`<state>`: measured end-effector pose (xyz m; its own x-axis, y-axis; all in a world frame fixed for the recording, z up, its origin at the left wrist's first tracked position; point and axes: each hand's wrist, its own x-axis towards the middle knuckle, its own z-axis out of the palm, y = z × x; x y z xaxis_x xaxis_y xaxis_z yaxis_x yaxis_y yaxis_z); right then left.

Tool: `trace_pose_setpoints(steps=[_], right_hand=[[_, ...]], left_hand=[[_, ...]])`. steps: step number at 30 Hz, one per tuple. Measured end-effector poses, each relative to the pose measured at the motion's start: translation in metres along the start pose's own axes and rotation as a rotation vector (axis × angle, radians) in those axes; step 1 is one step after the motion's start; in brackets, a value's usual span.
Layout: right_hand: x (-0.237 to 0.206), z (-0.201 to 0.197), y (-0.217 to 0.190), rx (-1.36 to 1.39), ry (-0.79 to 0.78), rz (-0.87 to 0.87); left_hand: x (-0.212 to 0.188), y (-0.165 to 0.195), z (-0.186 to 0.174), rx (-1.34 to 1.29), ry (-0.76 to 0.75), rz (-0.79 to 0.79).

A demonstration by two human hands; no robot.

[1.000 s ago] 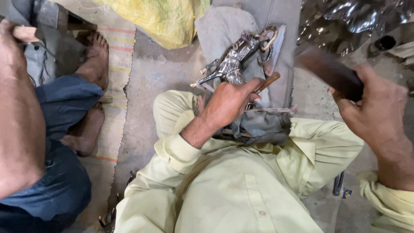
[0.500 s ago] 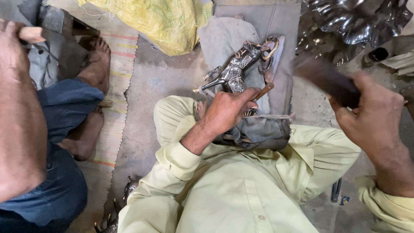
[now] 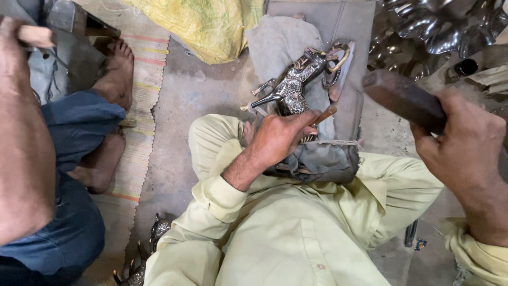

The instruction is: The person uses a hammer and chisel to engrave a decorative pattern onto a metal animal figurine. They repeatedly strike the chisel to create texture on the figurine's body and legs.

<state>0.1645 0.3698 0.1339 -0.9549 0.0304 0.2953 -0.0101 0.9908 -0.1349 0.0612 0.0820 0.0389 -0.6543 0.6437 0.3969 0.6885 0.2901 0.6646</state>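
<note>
A dark, silvery metal horse figurine [image 3: 299, 79] lies on a grey cloth [image 3: 278, 45] on the floor, just beyond the person's folded knee. The left hand [image 3: 278, 139] is curled shut around a slim wooden-handled tool [image 3: 321, 115], whose tip rests against the figurine's lower body. The right hand [image 3: 465, 143], raised well to the side, is wrapped tightly around a dark wooden mallet [image 3: 402, 98]. At the left edge, a co-worker's forearm [image 3: 21, 148] grips another wooden handle [image 3: 36, 36].
</note>
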Motion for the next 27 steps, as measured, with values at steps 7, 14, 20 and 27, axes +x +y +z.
trace_pose_setpoints(steps=[7,14,20,27], right_hand=[[0.006,-0.015,-0.017,0.190,-0.027,0.080],[0.022,-0.022,-0.039,-0.081,-0.044,-0.054],[0.026,-0.028,-0.053,-0.042,-0.093,0.049],[0.029,-0.010,-0.035,-0.162,-0.178,-0.061]], left_hand=[[-0.008,-0.005,0.000,-0.040,0.068,0.026],[-0.016,-0.008,-0.001,-0.133,0.102,-0.016],[-0.017,-0.008,-0.002,-0.094,0.118,-0.023],[-0.021,-0.013,-0.009,-0.293,0.229,-0.095]])
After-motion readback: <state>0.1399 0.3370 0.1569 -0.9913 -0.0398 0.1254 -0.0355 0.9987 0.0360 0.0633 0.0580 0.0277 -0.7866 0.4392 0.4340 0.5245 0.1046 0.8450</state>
